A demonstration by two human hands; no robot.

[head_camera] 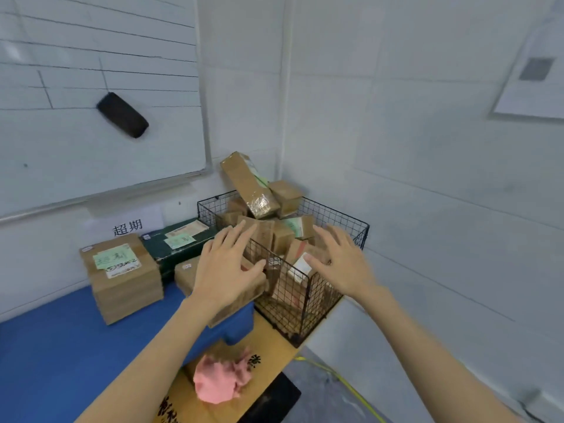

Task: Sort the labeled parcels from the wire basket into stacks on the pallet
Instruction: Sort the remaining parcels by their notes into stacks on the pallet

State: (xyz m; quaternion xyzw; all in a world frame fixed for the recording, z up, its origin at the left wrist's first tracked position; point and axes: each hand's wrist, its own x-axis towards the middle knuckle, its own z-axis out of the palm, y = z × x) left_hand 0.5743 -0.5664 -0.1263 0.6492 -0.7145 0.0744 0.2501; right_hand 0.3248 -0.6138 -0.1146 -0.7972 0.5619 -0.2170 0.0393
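A black wire basket (341,222) in the room corner is piled with several brown cardboard parcels; a long one (248,184) leans up out of the heap. My left hand (227,264) hovers with spread, straight fingers over the basket's near-left rim and holds nothing. Over the basket's right side, my right hand (338,259) is also spread flat and empty, just above a parcel with a white label (302,267). On the blue pallet (61,346) stand a stack of brown parcels with a green label (122,276), a dark green box (174,245) and a brown parcel (186,274) partly hidden by my left arm.
The basket rests on a flat cardboard sheet (274,346) that also carries a crumpled pink cloth (221,378). A whiteboard (91,87) with a black eraser (122,115) hangs on the left wall above a paper sign (128,227). A yellow cable (341,380) runs along the floor.
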